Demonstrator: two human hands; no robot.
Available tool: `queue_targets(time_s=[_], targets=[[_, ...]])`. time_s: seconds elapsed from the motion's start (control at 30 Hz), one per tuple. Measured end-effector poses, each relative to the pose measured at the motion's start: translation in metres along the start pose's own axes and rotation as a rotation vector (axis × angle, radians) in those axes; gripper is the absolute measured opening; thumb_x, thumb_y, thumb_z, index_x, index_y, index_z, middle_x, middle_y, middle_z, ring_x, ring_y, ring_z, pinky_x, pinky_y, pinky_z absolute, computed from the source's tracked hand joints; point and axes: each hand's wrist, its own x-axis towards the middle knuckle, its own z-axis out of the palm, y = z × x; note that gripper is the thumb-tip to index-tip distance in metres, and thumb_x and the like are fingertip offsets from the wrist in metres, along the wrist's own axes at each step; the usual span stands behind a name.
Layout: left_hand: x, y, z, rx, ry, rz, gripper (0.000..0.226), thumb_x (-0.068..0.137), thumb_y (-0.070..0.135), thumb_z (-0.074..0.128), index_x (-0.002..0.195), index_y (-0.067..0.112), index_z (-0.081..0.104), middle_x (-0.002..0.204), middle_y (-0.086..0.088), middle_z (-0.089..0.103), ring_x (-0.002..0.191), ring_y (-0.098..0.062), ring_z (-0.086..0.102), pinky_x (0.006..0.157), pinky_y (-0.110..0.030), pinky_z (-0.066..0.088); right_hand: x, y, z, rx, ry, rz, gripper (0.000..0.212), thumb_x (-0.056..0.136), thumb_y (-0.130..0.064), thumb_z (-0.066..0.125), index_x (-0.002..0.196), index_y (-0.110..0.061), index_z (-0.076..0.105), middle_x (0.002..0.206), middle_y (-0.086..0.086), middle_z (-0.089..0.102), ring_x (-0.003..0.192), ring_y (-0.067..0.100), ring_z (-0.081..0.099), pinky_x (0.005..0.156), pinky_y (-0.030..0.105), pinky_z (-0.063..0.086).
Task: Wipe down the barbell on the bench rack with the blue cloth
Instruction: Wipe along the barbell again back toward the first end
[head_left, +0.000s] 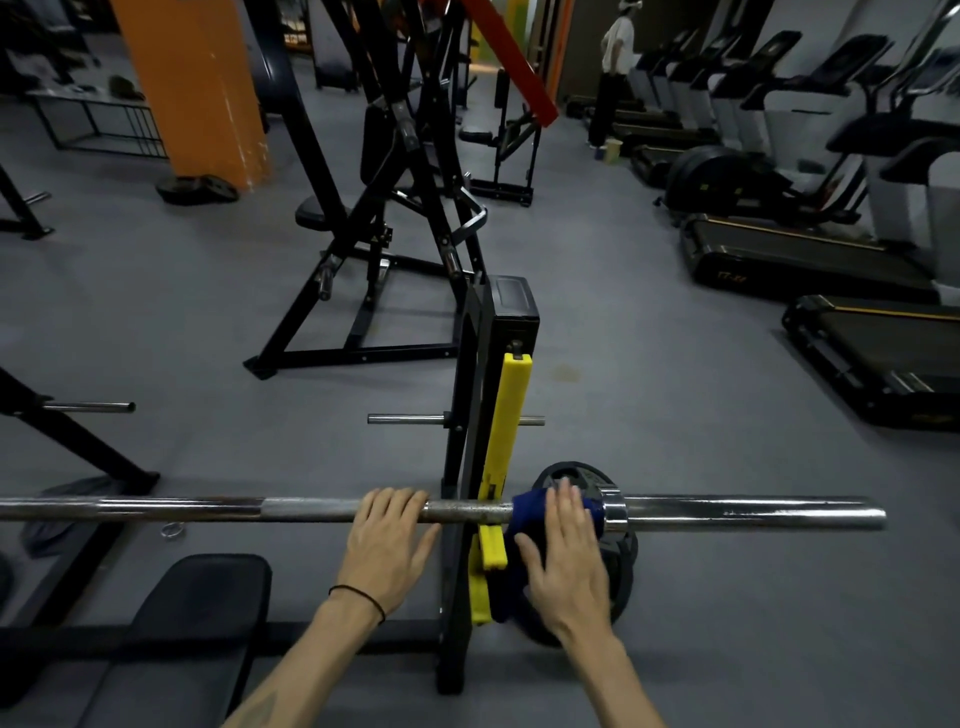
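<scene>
A steel barbell (208, 509) lies across the lower part of the head view, resting on the black rack upright (462, 415) with its yellow guard (511, 410). My left hand (387, 540) rests over the bar just left of the upright, fingers curled over the top. The blue cloth (527, 512) is draped over the bar right of the guard, next to the collar. My right hand (566, 556) lies on the cloth with fingers straight, pressing it onto the bar. A black weight plate (621, 566) sits behind the cloth.
A black bench pad (202, 597) is at the lower left. Plate pegs (405, 419) stick out from the upright. A black machine frame (363, 260) stands ahead, treadmills (810, 249) line the right, and a person (615, 67) stands far back.
</scene>
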Motion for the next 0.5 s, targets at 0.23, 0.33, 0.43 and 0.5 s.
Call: queue_targets(time_s=[0.23,0.33,0.43,0.5], targets=[[0.004,0.003,-0.001,-0.011,0.005,-0.026,0.043,0.095,0.054,0.043,0.114,0.021,0.065,0.103,0.007,0.061,0.096,-0.017,0.057,0.099,-0.04,0.047,-0.005,-0.037,0.013,-0.015,-0.126,-0.134,0.083,0.107,-0.068,0.019,0.164,-0.008,0.013,0.173,0.008,0.001,0.16,0.016,-0.007,0.127,0.034,0.0],[0.008,0.001,-0.001,0.018,-0.023,-0.03,0.042,0.096,0.06,0.041,0.106,0.026,0.062,0.092,0.01,0.055,0.084,-0.014,0.05,0.086,-0.033,0.046,0.003,-0.003,0.001,-0.044,-0.044,-0.082,0.08,0.107,-0.066,0.017,0.164,-0.01,0.016,0.173,0.006,0.005,0.16,0.017,0.001,0.128,0.036,0.004],[0.013,-0.001,0.002,0.012,-0.054,-0.046,0.046,0.094,0.069,0.038,0.1,0.028,0.058,0.087,0.011,0.047,0.079,-0.013,0.043,0.082,-0.032,0.042,0.005,-0.028,0.005,0.087,-0.035,0.149,0.089,0.101,-0.075,0.005,0.163,-0.011,0.009,0.172,0.005,-0.005,0.158,0.011,-0.014,0.13,0.042,0.004],[0.015,-0.003,0.005,-0.002,-0.04,-0.045,0.046,0.092,0.071,0.039,0.095,0.028,0.057,0.084,0.012,0.045,0.077,-0.012,0.043,0.079,-0.032,0.038,0.002,-0.052,0.008,0.127,-0.102,0.102,0.093,0.098,-0.078,-0.001,0.163,-0.011,0.003,0.171,0.005,-0.012,0.156,0.009,-0.022,0.129,0.039,-0.005]])
